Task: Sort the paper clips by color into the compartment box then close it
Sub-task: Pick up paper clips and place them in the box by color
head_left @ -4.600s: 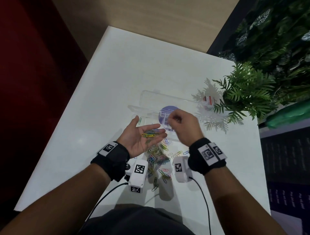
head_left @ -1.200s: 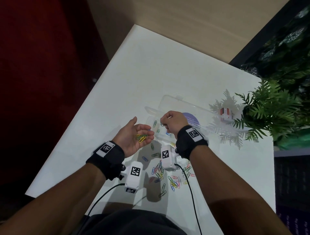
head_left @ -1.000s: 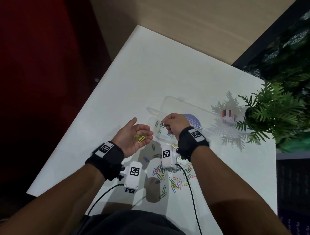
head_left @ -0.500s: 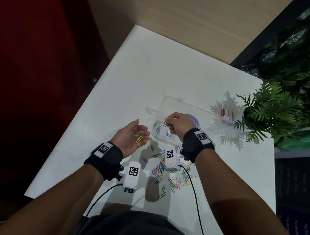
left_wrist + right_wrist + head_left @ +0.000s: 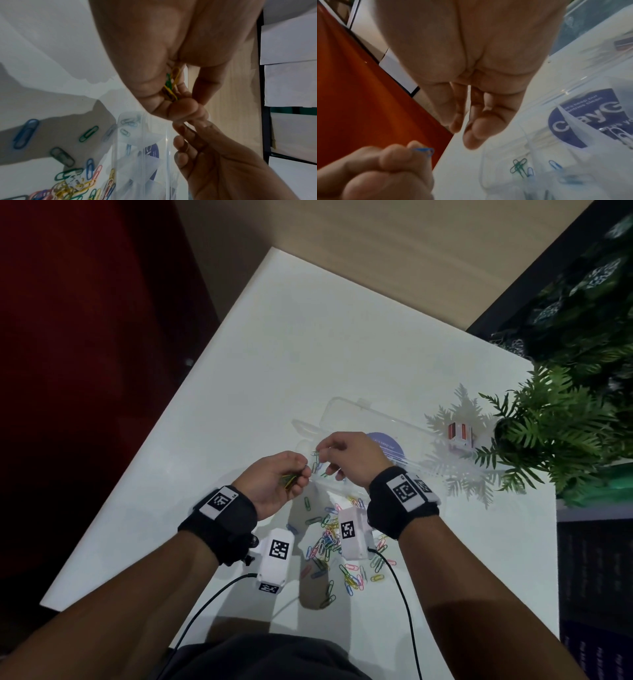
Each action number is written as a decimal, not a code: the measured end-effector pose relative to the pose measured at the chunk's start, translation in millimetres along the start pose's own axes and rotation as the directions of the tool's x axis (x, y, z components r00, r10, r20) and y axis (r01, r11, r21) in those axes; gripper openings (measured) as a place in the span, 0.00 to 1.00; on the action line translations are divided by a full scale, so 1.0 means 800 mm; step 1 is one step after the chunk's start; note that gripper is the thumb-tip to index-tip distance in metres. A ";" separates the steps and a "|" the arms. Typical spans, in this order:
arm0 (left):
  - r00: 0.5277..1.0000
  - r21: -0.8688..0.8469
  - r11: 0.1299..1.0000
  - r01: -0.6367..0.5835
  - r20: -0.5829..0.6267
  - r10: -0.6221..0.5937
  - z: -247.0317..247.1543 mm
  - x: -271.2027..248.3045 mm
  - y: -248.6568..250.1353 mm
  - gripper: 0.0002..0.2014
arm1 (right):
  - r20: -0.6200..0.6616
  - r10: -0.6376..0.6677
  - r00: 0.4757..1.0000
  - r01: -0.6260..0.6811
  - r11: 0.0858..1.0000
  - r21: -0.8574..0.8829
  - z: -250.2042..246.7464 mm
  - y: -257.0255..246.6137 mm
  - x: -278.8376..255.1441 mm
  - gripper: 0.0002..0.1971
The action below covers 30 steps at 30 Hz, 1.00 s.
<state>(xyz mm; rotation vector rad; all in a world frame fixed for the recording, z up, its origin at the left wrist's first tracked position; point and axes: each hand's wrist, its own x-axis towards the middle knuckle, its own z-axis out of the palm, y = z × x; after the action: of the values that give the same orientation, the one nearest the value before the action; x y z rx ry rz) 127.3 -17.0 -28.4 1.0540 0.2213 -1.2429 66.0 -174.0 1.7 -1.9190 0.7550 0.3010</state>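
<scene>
Across the white bench [image 5: 260, 361] we have wide bare surface beyond the compartment box [image 5: 346, 409], running out to the far corner; on the right side of the box a fern [image 5: 555, 436] overhangs the bench edge, with a small red and white block [image 5: 459, 433] between the two.

We see the box lying open, its clear lid folded back on the far side and a round purple label [image 5: 390, 445] showing through the plastic. In the end compartment nearest our hands, the right wrist view shows a few green clips [image 5: 518, 167], and the next compartment holds blue clips [image 5: 555, 165]; we cannot tell what the farther compartments contain.

Just over that near end of the box, our left hand [image 5: 274, 481] is cupped with fingers curled round a small bunch of yellow and green clips [image 5: 171, 85], and it pinches a blue clip [image 5: 424, 150] at its fingertips. Our right hand [image 5: 349, 457] hangs beside it, fingertips almost touching the left ones, thumb and forefinger drawn close; we cannot tell whether they grip anything.

On our side of the box, the loose paper clips [image 5: 329, 542] lie scattered in mixed colours between the two wrists.
</scene>
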 end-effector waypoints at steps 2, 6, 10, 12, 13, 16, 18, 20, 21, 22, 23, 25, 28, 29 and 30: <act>1.000 0.057 0.998 -0.009 0.027 0.008 0.007 0.001 0.001 0.10 | 0.062 -0.003 0.998 0.001 0.999 0.033 0.003 0.001 -0.009 0.08; 0.998 0.159 0.987 -0.011 0.069 0.000 0.016 0.002 0.001 0.11 | 0.098 0.028 0.995 -0.059 0.943 0.328 0.015 0.019 -0.021 0.05; 0.996 0.169 0.985 0.012 0.089 -0.027 0.018 0.005 0.000 0.10 | 0.095 0.059 0.994 -0.102 0.825 0.556 0.013 0.032 -0.027 0.07; 0.998 0.120 0.992 0.036 0.055 -0.042 0.020 0.006 0.000 0.07 | 0.094 0.065 0.993 -0.109 0.775 0.622 0.009 0.031 -0.028 0.08; 0.998 0.074 0.996 0.054 0.027 -0.056 0.021 0.006 0.000 0.07 | 0.091 0.067 0.994 -0.110 0.760 0.641 0.007 0.030 -0.029 0.08; 0.996 -0.055 0.995 0.087 -0.014 -0.088 0.017 0.008 0.002 0.15 | 0.032 0.093 0.995 -0.093 0.780 0.618 -0.004 0.031 -0.029 0.07; 0.996 -0.081 0.993 0.081 -0.035 -0.084 0.011 0.010 0.002 0.16 | -0.067 0.128 0.990 -0.075 0.853 0.516 -0.013 0.033 -0.024 0.07; 0.995 -0.056 0.997 0.061 -0.075 -0.065 0.007 0.012 0.001 0.14 | -0.194 0.162 0.968 -0.095 0.944 0.315 -0.021 0.040 -0.013 0.07; 0.994 -0.032 0.998 0.049 -0.100 -0.052 0.005 0.013 0.000 0.11 | -0.246 0.169 0.954 -0.120 0.972 0.203 -0.024 0.044 -0.006 0.07; 0.991 0.000 0.999 0.034 -0.126 -0.034 0.004 0.015 0.000 0.09 | -0.277 0.160 0.947 -0.142 0.986 0.085 -0.024 0.046 0.001 0.07; 0.988 0.037 0.999 0.017 -0.152 -0.012 0.004 0.017 -0.001 0.06 | -0.281 0.139 0.949 -0.152 0.988 -0.024 -0.024 0.046 0.006 0.06; 0.981 0.117 0.993 -0.010 -0.190 0.032 0.003 0.021 -0.003 0.03 | -0.235 0.114 0.965 -0.168 0.960 -0.224 -0.019 0.044 0.011 0.06; 0.966 0.220 0.975 -0.035 -0.242 0.090 0.001 0.030 -0.005 0.03 | -0.178 0.081 0.981 -0.155 0.879 -0.452 -0.011 0.037 0.012 0.12; 0.960 0.255 0.966 -0.038 -0.258 0.106 0.000 0.035 -0.006 0.05 | -0.139 0.048 0.989 -0.113 0.851 -0.513 -0.008 0.034 0.012 0.15; 0.955 0.294 0.955 -0.036 -0.272 0.120 -0.001 0.040 -0.006 0.07 | -0.079 0.010 0.997 -0.054 0.811 -0.583 -0.004 0.029 0.012 0.17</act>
<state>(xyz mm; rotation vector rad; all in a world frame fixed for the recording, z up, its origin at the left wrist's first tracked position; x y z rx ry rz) 135.2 -37.2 -52.4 1.4847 0.2228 -1.0652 58.5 -187.4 -18.9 -2.5140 0.8028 0.5373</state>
